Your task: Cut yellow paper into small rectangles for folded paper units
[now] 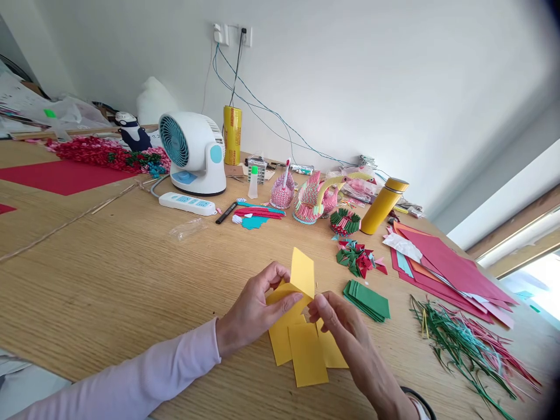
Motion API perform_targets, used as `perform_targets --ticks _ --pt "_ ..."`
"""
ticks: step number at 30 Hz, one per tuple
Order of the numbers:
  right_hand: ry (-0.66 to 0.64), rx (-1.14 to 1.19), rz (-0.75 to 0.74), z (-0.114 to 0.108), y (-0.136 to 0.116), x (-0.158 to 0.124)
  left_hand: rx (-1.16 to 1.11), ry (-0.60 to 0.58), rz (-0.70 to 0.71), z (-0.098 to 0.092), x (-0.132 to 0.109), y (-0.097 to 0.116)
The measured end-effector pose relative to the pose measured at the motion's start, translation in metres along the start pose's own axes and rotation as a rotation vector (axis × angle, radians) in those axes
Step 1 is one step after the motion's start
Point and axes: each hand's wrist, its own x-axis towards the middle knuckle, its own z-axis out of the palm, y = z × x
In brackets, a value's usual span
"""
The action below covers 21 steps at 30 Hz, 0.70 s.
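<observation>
My left hand (254,306) and my right hand (345,332) meet over a wooden table (109,280). Both pinch a yellow paper piece (301,274) that is bent upward, its upper flap standing above my fingers. Under my hands lie several more yellow paper rectangles (306,353), overlapping flat on the table. My left arm wears a pale pink sleeve. A stack of green paper pieces (367,300) lies just right of my hands.
Folded red and green paper units (359,256) and paper swans (312,195) stand behind. Further off are a yellow flask (384,205), a white desk fan (192,151), a power strip (187,203), red sheets (450,268) and paper strips (468,344) at right.
</observation>
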Motion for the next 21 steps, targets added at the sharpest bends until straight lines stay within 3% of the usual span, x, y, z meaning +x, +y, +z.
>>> perform_targets --ticks 2,5,10,14,21 --pt "-0.03 0.2 0.017 0.005 0.004 0.003 -0.104 -0.018 -0.023 0.004 -0.001 -0.001" --pt "0.029 0.381 0.009 0.01 0.01 0.006 -0.265 -0.059 -0.095 0.008 -0.002 0.002" --pt "0.021 0.247 -0.075 0.002 0.005 0.01 -0.315 -0.094 -0.183 0.004 0.004 0.013" --pt "-0.04 0.101 -0.103 -0.008 -0.002 0.021 -0.336 -0.044 -0.249 0.002 0.016 0.015" --pt "0.089 0.253 -0.006 -0.011 -0.007 0.034 -0.154 -0.008 -0.09 0.002 0.02 0.012"
